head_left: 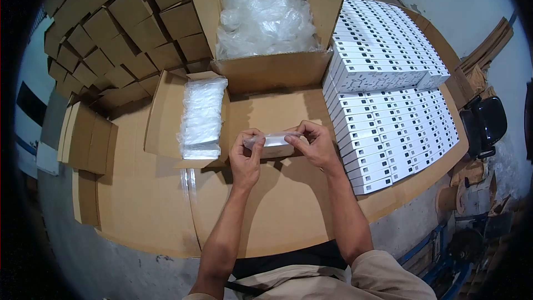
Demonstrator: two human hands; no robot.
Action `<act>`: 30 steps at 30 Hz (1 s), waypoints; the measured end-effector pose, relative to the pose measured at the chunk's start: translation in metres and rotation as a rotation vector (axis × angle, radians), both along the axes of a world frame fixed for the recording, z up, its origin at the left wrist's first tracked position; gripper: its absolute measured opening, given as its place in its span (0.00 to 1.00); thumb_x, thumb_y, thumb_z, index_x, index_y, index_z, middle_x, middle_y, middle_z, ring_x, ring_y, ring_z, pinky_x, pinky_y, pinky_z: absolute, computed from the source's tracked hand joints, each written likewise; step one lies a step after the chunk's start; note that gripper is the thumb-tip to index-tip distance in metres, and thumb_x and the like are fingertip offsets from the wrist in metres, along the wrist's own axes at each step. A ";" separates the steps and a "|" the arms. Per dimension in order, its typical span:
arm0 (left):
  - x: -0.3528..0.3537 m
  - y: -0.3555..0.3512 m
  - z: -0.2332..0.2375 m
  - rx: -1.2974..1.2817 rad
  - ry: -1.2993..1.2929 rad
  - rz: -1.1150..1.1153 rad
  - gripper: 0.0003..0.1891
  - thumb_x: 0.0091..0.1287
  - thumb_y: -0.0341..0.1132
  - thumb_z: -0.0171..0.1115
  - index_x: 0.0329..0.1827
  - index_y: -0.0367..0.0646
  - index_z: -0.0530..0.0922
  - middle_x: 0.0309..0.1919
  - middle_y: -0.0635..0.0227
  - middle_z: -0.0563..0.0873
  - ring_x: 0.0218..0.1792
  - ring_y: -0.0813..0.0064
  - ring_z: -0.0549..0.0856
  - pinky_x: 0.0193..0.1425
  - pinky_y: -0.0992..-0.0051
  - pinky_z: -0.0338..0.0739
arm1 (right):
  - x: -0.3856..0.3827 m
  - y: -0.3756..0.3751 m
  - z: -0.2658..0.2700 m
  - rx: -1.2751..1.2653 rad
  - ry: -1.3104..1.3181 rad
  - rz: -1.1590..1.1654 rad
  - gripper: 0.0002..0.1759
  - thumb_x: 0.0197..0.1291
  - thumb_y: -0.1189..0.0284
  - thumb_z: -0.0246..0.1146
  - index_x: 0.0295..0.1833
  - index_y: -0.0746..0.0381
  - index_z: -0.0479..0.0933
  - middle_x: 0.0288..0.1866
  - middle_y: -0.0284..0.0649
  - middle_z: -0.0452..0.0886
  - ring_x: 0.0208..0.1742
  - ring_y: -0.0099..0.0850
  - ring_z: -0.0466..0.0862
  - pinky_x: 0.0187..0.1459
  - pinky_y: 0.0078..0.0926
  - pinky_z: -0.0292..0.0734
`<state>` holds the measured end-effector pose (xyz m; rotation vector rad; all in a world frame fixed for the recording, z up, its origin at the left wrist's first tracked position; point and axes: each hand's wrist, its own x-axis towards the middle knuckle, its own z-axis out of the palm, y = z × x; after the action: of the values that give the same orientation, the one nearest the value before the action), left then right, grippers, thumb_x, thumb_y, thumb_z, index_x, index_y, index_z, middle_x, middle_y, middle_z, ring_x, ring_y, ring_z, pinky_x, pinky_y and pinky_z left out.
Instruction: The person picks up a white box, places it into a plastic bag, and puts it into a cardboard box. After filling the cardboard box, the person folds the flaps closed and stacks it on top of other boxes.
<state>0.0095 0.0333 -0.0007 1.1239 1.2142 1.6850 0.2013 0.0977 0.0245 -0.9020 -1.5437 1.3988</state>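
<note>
Between my two hands, over the middle of the cardboard-covered table, is a small white box [275,147] with clear plastic on it. My left hand [246,156] pinches its left end, thumb on top. At the right end, my right hand [316,145] grips it with thumb and fingers. How far the plastic covers the box is hard to make out. Just left of my hands, an open carton [161,114] holds a row of plastic-wrapped boxes [202,116].
A large open carton [272,72] full of crumpled clear plastic bags [266,14] stands behind. White boxes [388,133] are stacked at the right. Brown cartons [119,39] pile up at the back left. More cartons [86,139] stand at the left table edge. A black chair [483,125] is beyond the table.
</note>
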 end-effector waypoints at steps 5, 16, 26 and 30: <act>0.004 0.001 -0.002 -0.029 -0.011 0.071 0.08 0.76 0.30 0.67 0.47 0.41 0.74 0.46 0.69 0.82 0.47 0.81 0.79 0.56 0.76 0.75 | -0.004 0.003 -0.013 0.048 0.106 -0.007 0.10 0.64 0.79 0.74 0.38 0.64 0.77 0.36 0.34 0.84 0.45 0.21 0.84 0.50 0.24 0.80; 0.007 0.006 -0.003 -0.011 -0.018 0.126 0.11 0.74 0.28 0.67 0.51 0.41 0.73 0.45 0.68 0.80 0.48 0.79 0.79 0.57 0.75 0.75 | 0.003 0.000 0.012 0.390 0.034 0.153 0.19 0.58 0.80 0.75 0.55 0.59 0.90 0.58 0.45 0.87 0.56 0.35 0.86 0.61 0.31 0.80; 0.010 0.003 0.004 -0.015 -0.062 0.098 0.11 0.75 0.27 0.66 0.52 0.40 0.73 0.45 0.70 0.79 0.47 0.81 0.78 0.55 0.77 0.74 | 0.005 0.000 0.008 0.280 -0.174 0.125 0.19 0.56 0.80 0.76 0.55 0.59 0.90 0.42 0.41 0.90 0.40 0.28 0.85 0.46 0.27 0.82; 0.009 0.001 0.005 -0.025 -0.020 0.102 0.11 0.76 0.27 0.66 0.54 0.40 0.72 0.45 0.70 0.79 0.47 0.81 0.78 0.55 0.77 0.74 | 0.003 0.000 0.004 0.292 -0.134 0.095 0.20 0.55 0.79 0.77 0.56 0.59 0.90 0.39 0.40 0.89 0.38 0.26 0.85 0.44 0.26 0.81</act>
<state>0.0189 0.0345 0.0039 1.0432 1.2953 1.7479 0.2043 0.0977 0.0285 -0.7636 -1.8565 1.1558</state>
